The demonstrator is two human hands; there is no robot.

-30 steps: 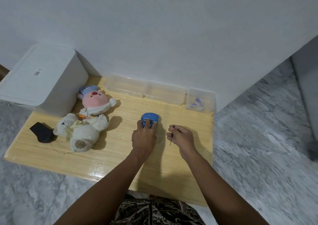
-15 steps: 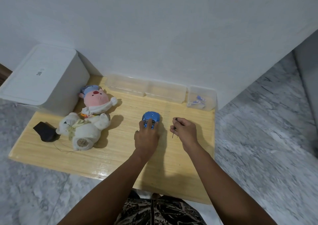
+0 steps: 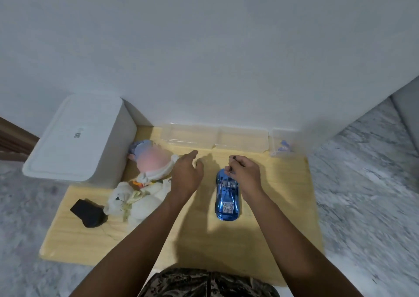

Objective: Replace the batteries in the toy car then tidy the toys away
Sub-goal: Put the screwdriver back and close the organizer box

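A shiny blue toy car [image 3: 227,200] lies on the low wooden table [image 3: 283,206], its length running away from me. My right hand [image 3: 246,174] is over the car's far end and pinches a thin dark screwdriver [image 3: 231,169], tip down by the car. My left hand [image 3: 187,175] hovers to the left of the car, fingers relaxed and empty, not touching it. A pink plush toy [image 3: 152,160] and a white teddy bear [image 3: 133,200] lie at the table's left.
A white lidded bin [image 3: 77,138] stands at the far left. Clear plastic trays [image 3: 215,138] line the wall, and a small clear box [image 3: 282,145] holds blue bits. A black object [image 3: 88,212] lies by the teddy. Marble floor surrounds the table.
My left hand has let go of the car and moved left. The car now shows full length. My right hand with the screwdriver has come over the car's far end.
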